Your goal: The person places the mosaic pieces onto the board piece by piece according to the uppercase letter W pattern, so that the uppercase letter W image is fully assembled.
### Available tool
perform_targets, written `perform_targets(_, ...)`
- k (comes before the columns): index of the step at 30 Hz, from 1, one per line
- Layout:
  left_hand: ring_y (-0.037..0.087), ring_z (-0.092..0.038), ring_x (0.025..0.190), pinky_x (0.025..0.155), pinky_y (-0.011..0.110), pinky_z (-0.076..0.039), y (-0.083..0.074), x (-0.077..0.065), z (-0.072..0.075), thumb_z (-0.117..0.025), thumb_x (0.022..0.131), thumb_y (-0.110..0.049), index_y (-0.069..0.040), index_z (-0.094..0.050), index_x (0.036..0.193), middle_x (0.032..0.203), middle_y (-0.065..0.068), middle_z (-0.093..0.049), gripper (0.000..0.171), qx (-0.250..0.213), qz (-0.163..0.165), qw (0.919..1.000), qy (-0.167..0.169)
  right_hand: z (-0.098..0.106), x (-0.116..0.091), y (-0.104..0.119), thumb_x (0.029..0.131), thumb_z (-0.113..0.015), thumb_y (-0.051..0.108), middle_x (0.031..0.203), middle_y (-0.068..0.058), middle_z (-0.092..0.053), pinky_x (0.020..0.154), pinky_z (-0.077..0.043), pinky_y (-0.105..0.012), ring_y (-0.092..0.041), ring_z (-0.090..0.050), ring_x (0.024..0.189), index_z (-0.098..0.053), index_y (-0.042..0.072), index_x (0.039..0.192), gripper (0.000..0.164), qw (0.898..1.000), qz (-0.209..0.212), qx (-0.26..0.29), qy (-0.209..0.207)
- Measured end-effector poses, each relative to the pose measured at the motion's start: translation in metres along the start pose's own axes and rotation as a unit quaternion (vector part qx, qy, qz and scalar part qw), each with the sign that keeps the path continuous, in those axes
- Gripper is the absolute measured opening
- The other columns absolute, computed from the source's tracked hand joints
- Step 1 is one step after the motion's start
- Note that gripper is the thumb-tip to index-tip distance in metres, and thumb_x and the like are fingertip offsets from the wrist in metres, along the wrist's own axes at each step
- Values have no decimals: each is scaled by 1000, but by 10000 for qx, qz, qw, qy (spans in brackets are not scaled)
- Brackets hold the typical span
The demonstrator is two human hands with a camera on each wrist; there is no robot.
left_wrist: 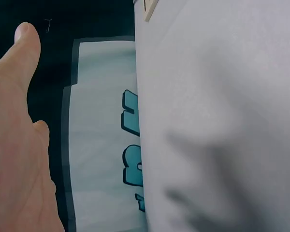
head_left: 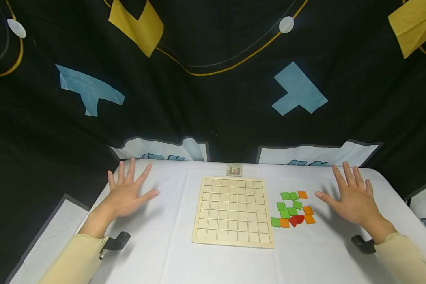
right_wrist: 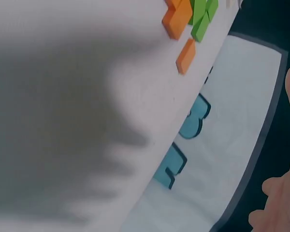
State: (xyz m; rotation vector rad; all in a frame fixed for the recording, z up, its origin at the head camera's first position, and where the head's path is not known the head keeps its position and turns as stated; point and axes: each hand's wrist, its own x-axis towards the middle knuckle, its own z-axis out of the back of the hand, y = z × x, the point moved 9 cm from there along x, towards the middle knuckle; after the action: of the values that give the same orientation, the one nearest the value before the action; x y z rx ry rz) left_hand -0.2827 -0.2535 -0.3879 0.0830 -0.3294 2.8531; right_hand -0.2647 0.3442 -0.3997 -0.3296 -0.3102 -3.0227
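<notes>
Well, the left hand (head_left: 126, 197) and right hand (head_left: 355, 198) are empty, fingers spread wide, yet a careless sweep by the latter could scatter the tiles (head_left: 292, 212) beside the board (head_left: 233, 213).

Square tag (head_left: 234, 170), just beyond the gridded board (head_left: 233, 213): one brown character, E-like or M-like, reading uncertain. White backdrop panels (head_left: 197, 149), behind the board, left and right: blue lettering (left_wrist: 132, 169), cut off by counter (head_left: 184, 205) edge, unreadable.

Blk patterned cloth (head_left: 213, 102) hangs behind wht tbl (head_left: 149, 252).
</notes>
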Motion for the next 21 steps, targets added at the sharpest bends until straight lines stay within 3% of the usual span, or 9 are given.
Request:
perform_targets(8,54,22,145,105,76,19,-3,-6,-11,-46,97,-66,-17,-14,163,164,29,11,88,-84,-9,9999,55,-13,0,23,90,-63,59,162,-32,-10,109,-6,-79,-56,-6,145,-21,-1,157,100,9992,281,297,45)
perform_targets(16,50,18,148,108,75,16,-20,-5,-24,-47,97,-65,-17,-14,163,165,27,7,88,-322,-95,9993,182,-25,0,34,93,-68,40,158,-33,-20,106,-15,-80,-57,-13,143,-29,-5,154,85,9954,575,726,241)
perform_targets(21,46,15,150,111,74,13,-30,-3,-30,-48,98,-63,-18,-14,163,166,24,6,87,-525,-218,9981,221,-31,3,41,93,-69,31,156,-32,-27,108,-15,-79,-55,-17,143,-34,-5,151,77,9927,574,962,439)
